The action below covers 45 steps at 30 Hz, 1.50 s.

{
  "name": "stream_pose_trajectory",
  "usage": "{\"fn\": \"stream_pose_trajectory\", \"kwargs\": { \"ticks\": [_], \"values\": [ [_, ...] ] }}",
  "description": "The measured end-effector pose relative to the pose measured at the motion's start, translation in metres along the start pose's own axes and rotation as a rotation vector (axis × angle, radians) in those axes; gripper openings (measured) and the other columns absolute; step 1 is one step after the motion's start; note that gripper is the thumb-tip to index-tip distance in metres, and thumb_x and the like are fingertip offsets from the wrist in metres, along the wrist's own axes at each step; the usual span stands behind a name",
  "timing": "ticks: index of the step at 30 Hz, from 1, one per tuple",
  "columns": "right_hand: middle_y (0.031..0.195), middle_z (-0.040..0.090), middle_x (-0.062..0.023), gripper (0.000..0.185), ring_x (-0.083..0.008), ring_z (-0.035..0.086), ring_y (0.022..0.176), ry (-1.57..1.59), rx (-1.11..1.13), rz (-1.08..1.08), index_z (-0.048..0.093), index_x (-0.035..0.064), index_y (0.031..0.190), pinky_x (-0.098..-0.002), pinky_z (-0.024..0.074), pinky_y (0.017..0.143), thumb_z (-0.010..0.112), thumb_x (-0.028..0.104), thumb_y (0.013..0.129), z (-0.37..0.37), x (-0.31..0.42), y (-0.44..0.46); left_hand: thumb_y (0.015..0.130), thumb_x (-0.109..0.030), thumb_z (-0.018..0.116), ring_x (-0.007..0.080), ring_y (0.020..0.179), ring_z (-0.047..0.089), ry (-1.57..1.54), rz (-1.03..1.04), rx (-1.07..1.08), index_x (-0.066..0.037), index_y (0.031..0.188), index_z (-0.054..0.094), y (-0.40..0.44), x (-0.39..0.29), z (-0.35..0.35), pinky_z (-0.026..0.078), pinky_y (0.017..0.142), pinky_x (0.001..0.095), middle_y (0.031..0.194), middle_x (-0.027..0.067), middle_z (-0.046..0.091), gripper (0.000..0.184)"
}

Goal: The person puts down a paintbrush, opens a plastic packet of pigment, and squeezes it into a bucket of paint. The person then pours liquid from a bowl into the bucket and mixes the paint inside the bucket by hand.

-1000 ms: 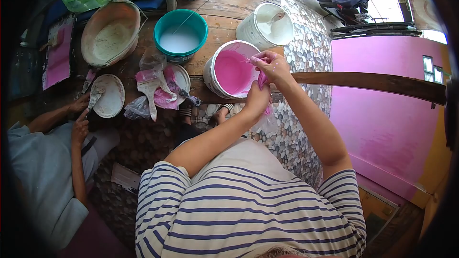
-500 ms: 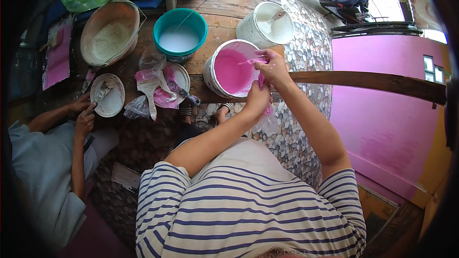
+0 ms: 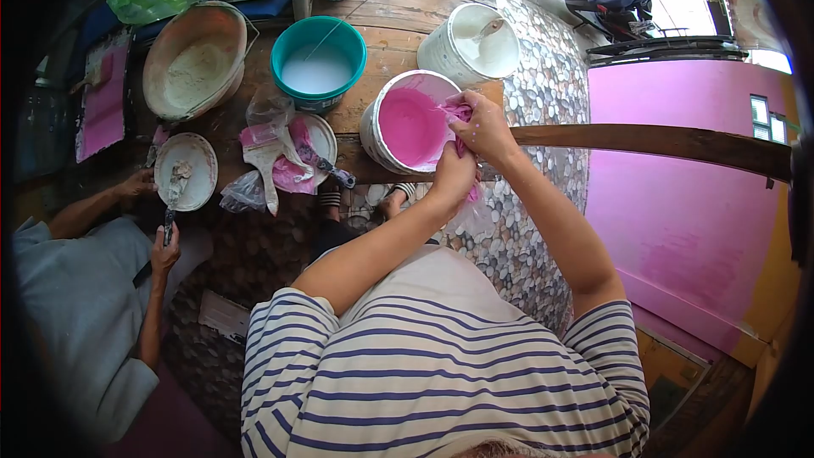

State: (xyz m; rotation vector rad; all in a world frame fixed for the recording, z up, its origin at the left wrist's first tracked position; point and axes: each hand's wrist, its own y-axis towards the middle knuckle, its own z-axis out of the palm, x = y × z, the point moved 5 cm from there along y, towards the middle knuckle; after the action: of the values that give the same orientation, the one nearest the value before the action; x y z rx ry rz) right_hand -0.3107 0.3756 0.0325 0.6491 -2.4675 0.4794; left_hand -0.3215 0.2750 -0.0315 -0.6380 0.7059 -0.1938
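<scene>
A paint-smeared pink plastic bag is bunched between my hands at the right rim of a white bucket. Pink paint fills the lower part of that bucket. My right hand, spotted with pink, closes around the bag's upper part. Just below it, my left hand is wrapped round the lower part, and a clear, pink-streaked end hangs beneath. Left of the bucket, a wide paintbrush and a dark-handled tool rest by a pink-smeared white lid.
Behind stand a teal bucket of white liquid and another white bucket. A basin of pale powder sits at left. There a co-worker's hand holds a scraper over a white lid. A wooden rail runs right.
My right hand has shifted slightly, gathering the bag more tightly against my left hand. The co-worker's scraper hand has drawn back toward their body, and their lid has tilted and moved slightly.
</scene>
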Motion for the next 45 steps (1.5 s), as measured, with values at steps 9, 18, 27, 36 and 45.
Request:
{"fn": "stream_pose_trajectory", "kwargs": {
  "ticks": [9, 18, 27, 36, 45],
  "values": [
    [0.094, 0.069, -0.0246, 0.022, -0.0358, 0.069, 0.088, 0.038, 0.025, -0.043, 0.067, -0.0067, 0.100, -0.0406, 0.0529, 0.082, 0.070, 0.005, 0.082, 0.001, 0.006, 0.000, 0.106, -0.020, 0.044, 0.0090, 0.064, 0.049, -0.011, -0.016, -0.002, -0.006, 0.107, 0.049, -0.001, 0.001, -0.002, 0.045, 0.058, 0.0261, 0.082, 0.0004, 0.050, 0.014],
    [0.091, 0.071, -0.0197, 0.017, -0.0299, 0.070, 0.085, -0.011, -0.037, -0.108, 0.070, -0.0030, 0.098, -0.0368, 0.0543, 0.078, 0.070, 0.007, 0.085, 0.002, 0.004, -0.002, 0.102, -0.014, 0.045, 0.0105, 0.065, 0.050, 0.014, 0.017, -0.013, -0.005, 0.105, 0.049, -0.001, -0.001, -0.004, 0.045, 0.057, 0.0273, 0.083, 0.0017, 0.052, 0.010],
    [0.092, 0.070, -0.0235, 0.018, -0.0350, 0.069, 0.087, 0.061, -0.060, -0.049, 0.067, -0.0060, 0.095, -0.0398, 0.0530, 0.082, 0.069, 0.005, 0.080, 0.000, 0.006, -0.002, 0.102, -0.015, 0.045, 0.0112, 0.065, 0.051, 0.016, 0.025, -0.003, -0.004, 0.105, 0.049, -0.005, -0.005, -0.004, 0.044, 0.058, 0.0283, 0.081, 0.0025, 0.052, 0.012],
    [0.089, 0.071, -0.0224, 0.017, -0.0327, 0.071, 0.084, 0.096, -0.089, -0.007, 0.067, -0.0063, 0.093, -0.0376, 0.0551, 0.080, 0.065, 0.004, 0.079, 0.003, 0.003, -0.003, 0.102, -0.015, 0.047, 0.0121, 0.065, 0.051, 0.012, 0.045, -0.023, -0.004, 0.105, 0.051, -0.004, -0.002, -0.006, 0.044, 0.059, 0.0294, 0.081, 0.0026, 0.053, 0.012],
    [0.089, 0.072, -0.0210, 0.018, -0.0296, 0.071, 0.082, 0.091, -0.085, 0.020, 0.067, -0.0041, 0.096, -0.0367, 0.0558, 0.078, 0.069, 0.005, 0.080, 0.001, 0.001, -0.004, 0.100, -0.014, 0.049, 0.0125, 0.066, 0.053, 0.032, 0.023, -0.039, -0.004, 0.105, 0.051, -0.007, -0.003, -0.006, 0.044, 0.059, 0.0294, 0.082, 0.0038, 0.056, 0.012]
  ]
}}
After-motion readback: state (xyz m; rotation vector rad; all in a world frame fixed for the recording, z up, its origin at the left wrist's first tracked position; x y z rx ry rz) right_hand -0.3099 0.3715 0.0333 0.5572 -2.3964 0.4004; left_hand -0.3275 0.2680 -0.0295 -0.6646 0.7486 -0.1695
